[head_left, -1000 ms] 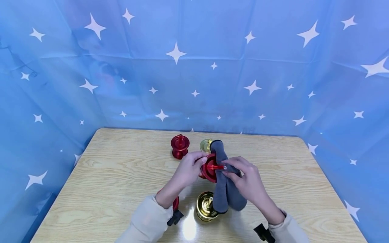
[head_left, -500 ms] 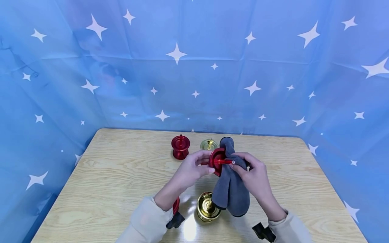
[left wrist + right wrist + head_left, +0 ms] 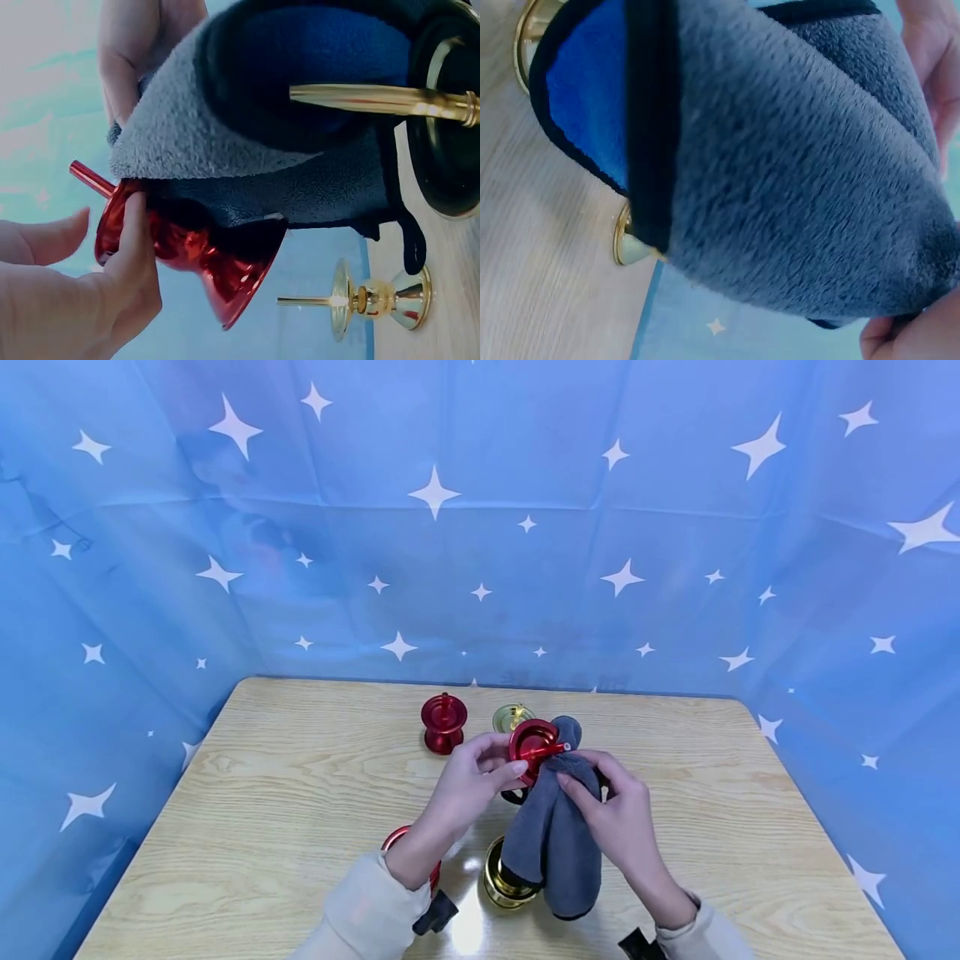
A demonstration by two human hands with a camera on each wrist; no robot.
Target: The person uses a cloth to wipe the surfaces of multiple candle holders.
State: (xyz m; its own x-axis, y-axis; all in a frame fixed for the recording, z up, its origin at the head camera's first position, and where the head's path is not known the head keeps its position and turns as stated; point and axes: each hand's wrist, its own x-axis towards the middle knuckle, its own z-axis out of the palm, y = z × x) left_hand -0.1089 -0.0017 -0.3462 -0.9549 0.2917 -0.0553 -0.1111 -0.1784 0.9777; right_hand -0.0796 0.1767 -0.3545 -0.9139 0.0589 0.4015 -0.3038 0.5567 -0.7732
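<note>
My left hand (image 3: 467,781) grips a red metallic candle holder (image 3: 527,742) by its upper dish, fingers curled round the rim. The holder is tilted above the table, its spike pointing right; its flared red base (image 3: 236,279) shows in the left wrist view. My right hand (image 3: 621,802) pinches a grey cloth (image 3: 558,839) with dark edging. The cloth lies against the holder beside the spike and hangs down in folds, showing a blue inner side (image 3: 589,94). Its lower end partly hides a gold candle holder (image 3: 501,893) on the table.
A second red candle holder (image 3: 444,724) stands at the back, left of a smaller gold one (image 3: 512,717). Another red piece (image 3: 396,837) is mostly hidden under my left wrist. A starred blue curtain (image 3: 480,543) rises behind the wooden table (image 3: 247,827).
Over the last second the held candle holder has risen slightly and turned, its spike now angled upward. My right hand has shifted the cloth, whose hanging end now covers more of the front gold holder.
</note>
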